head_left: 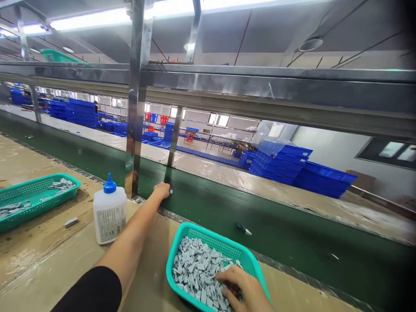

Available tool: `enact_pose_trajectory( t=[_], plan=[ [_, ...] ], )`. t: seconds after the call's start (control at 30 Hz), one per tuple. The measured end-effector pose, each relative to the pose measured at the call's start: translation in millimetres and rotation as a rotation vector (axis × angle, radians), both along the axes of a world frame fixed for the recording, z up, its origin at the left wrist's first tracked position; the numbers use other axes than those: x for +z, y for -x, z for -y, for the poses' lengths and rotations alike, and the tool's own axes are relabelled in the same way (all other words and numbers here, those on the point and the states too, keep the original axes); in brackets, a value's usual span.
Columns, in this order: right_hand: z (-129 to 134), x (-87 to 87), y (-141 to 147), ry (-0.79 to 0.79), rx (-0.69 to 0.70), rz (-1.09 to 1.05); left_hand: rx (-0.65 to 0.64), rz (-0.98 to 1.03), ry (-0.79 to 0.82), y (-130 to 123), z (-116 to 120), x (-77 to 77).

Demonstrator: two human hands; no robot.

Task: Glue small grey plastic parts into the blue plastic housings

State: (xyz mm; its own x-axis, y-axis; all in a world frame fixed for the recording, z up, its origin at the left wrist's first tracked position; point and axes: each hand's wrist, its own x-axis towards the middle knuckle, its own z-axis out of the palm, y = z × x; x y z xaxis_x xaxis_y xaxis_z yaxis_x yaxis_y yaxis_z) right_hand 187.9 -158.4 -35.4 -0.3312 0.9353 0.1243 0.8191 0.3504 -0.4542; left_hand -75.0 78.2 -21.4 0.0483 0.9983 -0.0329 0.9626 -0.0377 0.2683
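Note:
My left hand [161, 190] reaches out over the green belt [208, 201], beside the metal post. A small dark and white piece [170, 190] shows at its fingertips; the fingers look closed on it. My right hand [242, 286] is in the teal basket [224, 243] in front of me, its fingers bent and touching the small grey plastic parts [198, 268] heaped there. Whether a part is between those fingers cannot be made out. Farther right on the belt lie a dark piece with a white tip [243, 229] and a small pale piece [334, 257].
A white bottle with a blue cap [109, 212] stands left of my left forearm. Another teal basket [39, 208] with grey parts is at the far left, near a loose grey part [71, 222]. A metal post [134, 104] rises at the belt's near edge. Blue crates [279, 162] are stacked beyond.

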Motion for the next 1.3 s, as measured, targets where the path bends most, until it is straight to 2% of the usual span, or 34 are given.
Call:
enact_pose_trajectory(
  t=[0.1, 0.17, 0.23, 0.33, 0.43, 0.5, 0.57, 0.67, 0.83, 0.97, 1.07, 1.17, 1.3],
  plan=[
    [5.8, 1.3, 4.7, 0.015, -0.058, 0.013, -0.099, 0.006, -0.078, -16.6, 7.9, 7.4],
    [8.3, 2.7, 6.4, -0.021, -0.089, -0.053, -0.241, 0.037, -0.109, -45.3, 12.4, 14.7],
    [9.4, 6.0, 5.4, -0.056, -0.106, -0.226, -0.428, 0.074, -0.1, -86.8, 19.0, 22.3],
    [9.4, 15.4, -2.3, 0.054, -0.148, -0.675, -0.675, 0.123, -0.03, -155.2, 35.1, 26.8],
    [11.2, 25.3, -14.8, 0.161, -0.191, -0.926, -0.749, 0.182, 0.069, -202.0, 54.0, 21.1],
    [15.0, 28.7, -22.9, 0.151, -0.219, -0.952, -0.716, 0.251, 0.129, -213.7, 63.9, 17.4],
    [20.3, 28.9, -29.1, 0.135, -0.25, -0.985, -0.674, 0.356, 0.185, -213.3, 71.9, 18.5],
    [27.0, 27.8, -34.1, 0.106, -0.285, -1.024, -0.66, 0.579, 0.275, -202.1, 89.7, 29.8],
    [27.3, 40.9, -29.5, 0.004, -0.305, -1.053, -0.721, 0.946, 0.428, -169.2, 152.8, 47.2],
    [32.0, 54.2, -15.1, -0.087, -0.262, -0.949, -0.771, 1.162, 0.52, -137.2, 196.0, 43.8],
    [39.9, 55.4, -3.6, -0.169, -0.24, -0.818, -0.716, 1.349, 0.57, -123.7, 206.7, 36.9],
    [45.4, 54.8, 3.6, -0.226, -0.204, -0.748, -0.68, 1.418, 0.681, -119.5, 207.3, 33.1],
    [46.4, 57.4, 7.2, -0.286, -0.225, -0.723, -0.694, 1.484, 0.595, -116.6, 207.6, 34.6]
  ],
)
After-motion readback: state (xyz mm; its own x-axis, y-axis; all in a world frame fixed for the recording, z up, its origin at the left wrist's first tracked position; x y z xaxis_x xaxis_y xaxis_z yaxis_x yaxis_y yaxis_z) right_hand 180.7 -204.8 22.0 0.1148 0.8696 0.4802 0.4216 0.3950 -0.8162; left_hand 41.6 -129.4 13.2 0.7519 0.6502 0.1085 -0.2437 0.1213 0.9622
